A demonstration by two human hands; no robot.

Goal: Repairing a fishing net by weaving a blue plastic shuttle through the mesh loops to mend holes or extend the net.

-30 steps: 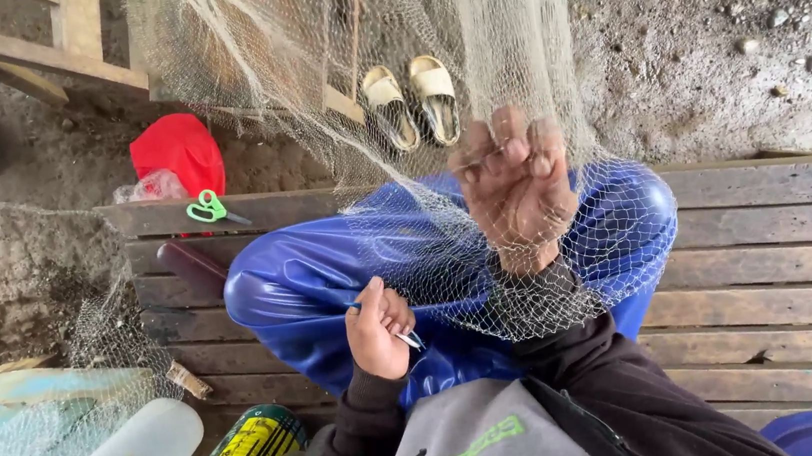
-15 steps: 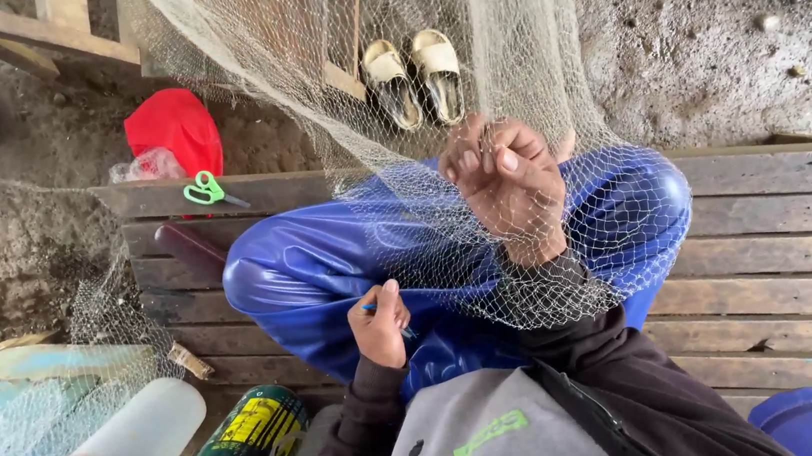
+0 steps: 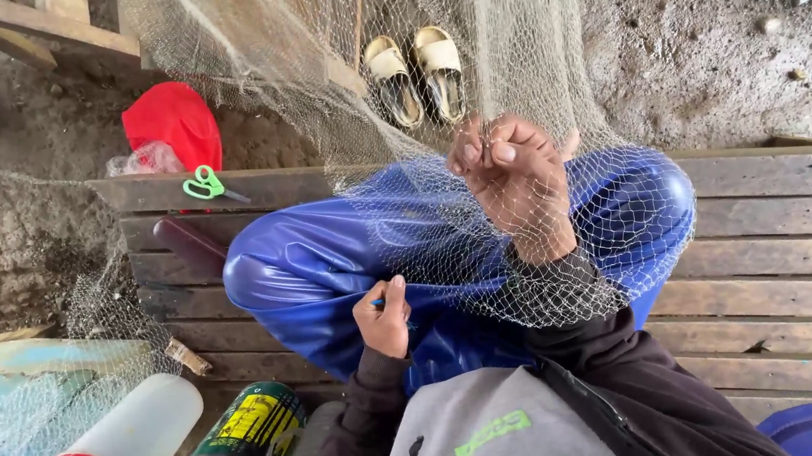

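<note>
A pale fishing net (image 3: 431,85) hangs down from above and drapes over my knees in shiny blue waterproof trousers (image 3: 330,266). My right hand (image 3: 513,174) is raised in front of me, with its fingers bunched and pinching the mesh. My left hand (image 3: 383,317) rests low on my lap, closed around a small blue tool (image 3: 375,304) whose tip pokes out to the left. I sit on a weathered wooden plank platform (image 3: 787,218).
Green-handled scissors (image 3: 205,186) lie on the platform's far edge beside a red cap (image 3: 176,124). A pair of tan sandals (image 3: 415,71) rests on the dirt beyond. A white bottle with a red lid (image 3: 113,452) and a green can (image 3: 251,430) sit at lower left.
My right hand's fingers have curled tighter on the mesh and lifted slightly. My left hand has stayed on my lap with the tool.
</note>
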